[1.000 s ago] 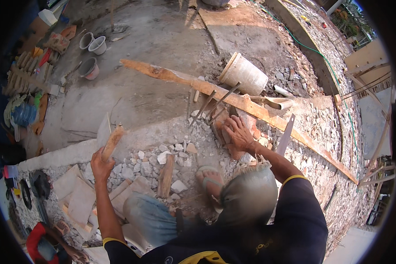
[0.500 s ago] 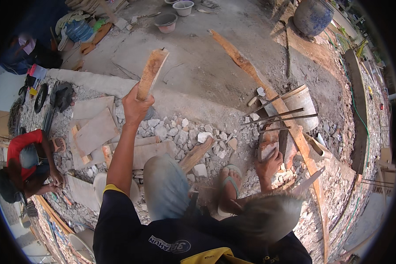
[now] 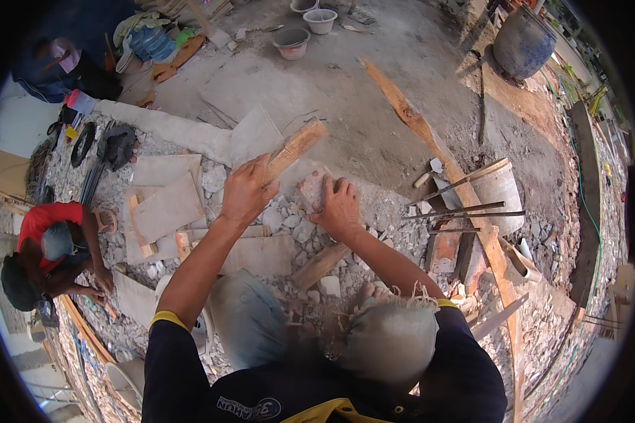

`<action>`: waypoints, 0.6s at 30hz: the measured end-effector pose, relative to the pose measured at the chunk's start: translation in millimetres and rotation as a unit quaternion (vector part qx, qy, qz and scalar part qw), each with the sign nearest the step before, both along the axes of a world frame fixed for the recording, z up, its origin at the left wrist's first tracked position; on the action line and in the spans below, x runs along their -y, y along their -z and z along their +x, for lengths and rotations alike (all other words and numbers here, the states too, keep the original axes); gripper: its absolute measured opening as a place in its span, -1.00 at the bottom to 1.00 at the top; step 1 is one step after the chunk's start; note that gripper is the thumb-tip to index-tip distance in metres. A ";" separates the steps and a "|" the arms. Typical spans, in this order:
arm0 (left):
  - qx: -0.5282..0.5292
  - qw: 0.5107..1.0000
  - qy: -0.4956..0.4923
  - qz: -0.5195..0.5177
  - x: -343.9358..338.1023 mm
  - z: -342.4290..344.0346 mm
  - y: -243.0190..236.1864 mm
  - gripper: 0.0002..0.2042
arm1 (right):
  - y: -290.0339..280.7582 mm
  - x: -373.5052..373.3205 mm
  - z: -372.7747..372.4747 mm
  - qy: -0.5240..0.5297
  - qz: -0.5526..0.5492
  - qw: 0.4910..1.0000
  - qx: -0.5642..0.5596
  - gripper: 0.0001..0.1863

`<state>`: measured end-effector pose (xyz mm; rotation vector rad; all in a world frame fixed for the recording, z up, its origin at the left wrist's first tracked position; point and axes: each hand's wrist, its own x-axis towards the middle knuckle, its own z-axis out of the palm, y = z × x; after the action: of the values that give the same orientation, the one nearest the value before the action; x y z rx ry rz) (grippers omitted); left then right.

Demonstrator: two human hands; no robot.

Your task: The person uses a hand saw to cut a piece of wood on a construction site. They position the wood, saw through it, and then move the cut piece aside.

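Near the middle of the frame, I see the person's left hand (image 3: 245, 190) gripping a short wooden block (image 3: 296, 149), its far end pointing up and right. Just beside it, the right hand (image 3: 339, 208) clasps a rough brick chunk (image 3: 310, 192) above the rubble. Right of centre, a long board (image 3: 430, 134) slants past a tipped bucket (image 3: 502, 192). Over at the lower left, a co-worker in red (image 3: 35, 229) crouches, and a blue barrel (image 3: 523, 44) stands upper right.

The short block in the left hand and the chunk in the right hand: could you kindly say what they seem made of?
Short block: most likely wood, rough, unpainted, judging by its tan, streaked face. Chunk: probably brick or mortared rubble, rough and unfinished, given its pinkish-grey, uneven surface; which, I cannot tell.
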<state>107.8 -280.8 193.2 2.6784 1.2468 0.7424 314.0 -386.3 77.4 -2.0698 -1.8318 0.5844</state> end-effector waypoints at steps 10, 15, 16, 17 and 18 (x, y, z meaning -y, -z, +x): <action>-0.193 0.980 0.021 -0.029 8.0 71.2 116.1 -0.46 | 56.6 33.1 10.5 -0.012 -0.014 0.998 -0.065 0.08; -0.199 0.979 0.004 -0.040 29.0 83.3 161.1 -0.43 | 51.7 120.8 45.3 -0.032 0.044 0.992 -0.113 -0.19; -0.171 0.982 0.000 -0.085 31.4 80.9 160.7 -0.40 | 47.8 139.8 53.2 0.024 0.034 0.991 -0.125 -0.25; -0.154 0.978 -0.017 -0.139 32.6 80.3 158.2 -0.38 | 43.4 158.2 60.9 0.056 0.062 0.986 -0.141 -0.32; -0.164 0.973 -0.048 -0.154 34.0 80.4 154.0 -0.29 | 38.6 175.7 68.3 0.054 0.090 0.985 -0.139 -0.38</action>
<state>188.2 -314.7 39.3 2.5597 1.4326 0.0948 382.4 -562.0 38.8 -1.8512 -1.5442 0.6182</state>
